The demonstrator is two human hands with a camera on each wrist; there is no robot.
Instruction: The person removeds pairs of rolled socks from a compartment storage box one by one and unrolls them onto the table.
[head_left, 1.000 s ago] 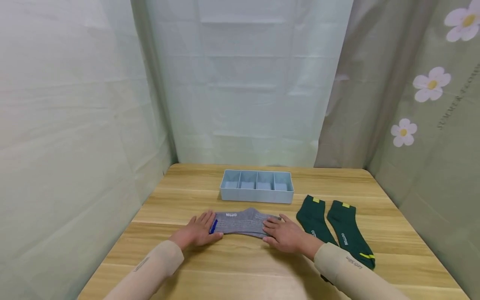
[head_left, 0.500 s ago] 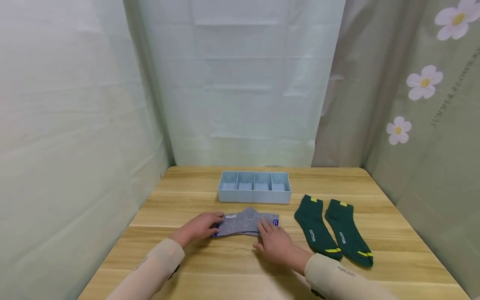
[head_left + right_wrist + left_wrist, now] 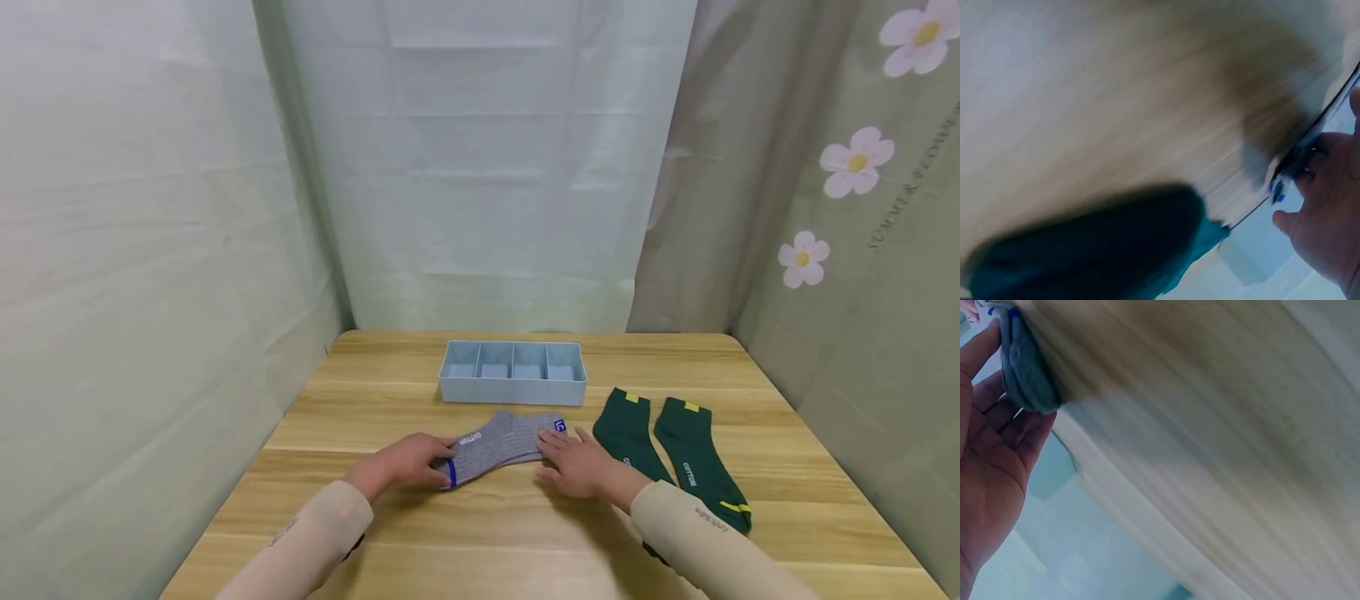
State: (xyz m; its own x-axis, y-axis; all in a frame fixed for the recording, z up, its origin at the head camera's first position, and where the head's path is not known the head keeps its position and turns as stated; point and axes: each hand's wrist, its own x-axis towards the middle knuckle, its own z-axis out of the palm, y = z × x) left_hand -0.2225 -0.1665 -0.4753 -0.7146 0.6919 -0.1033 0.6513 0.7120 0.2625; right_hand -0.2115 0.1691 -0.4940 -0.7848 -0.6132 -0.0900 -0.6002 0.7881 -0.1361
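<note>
A pair of grey socks (image 3: 498, 446), stacked one on the other, lies on the table in the head view. They bear white COTTON lettering, a blue toe band and a blue cuff label. My left hand (image 3: 408, 461) grips their toe end; the left wrist view shows the thumb on one side of the folded grey fabric (image 3: 1025, 369) and fingers on the other. At the cuff end, the outstretched fingers of my right hand (image 3: 577, 465) rest on the socks. In the right wrist view, that hand (image 3: 1329, 206) touches the cuff near the blue label.
Behind the socks stands a light blue box (image 3: 512, 391) divided into several compartments. Two dark green socks with yellow marks lie on the right, the outer sock (image 3: 697, 462) and the inner sock (image 3: 626, 425), partly under my right forearm. Fabric walls surround the table (image 3: 465, 542).
My left hand has gone from lying flat to gripping the toe end. That end now slants toward me. My right hand shifted left along the socks, then back right to the cuff.
</note>
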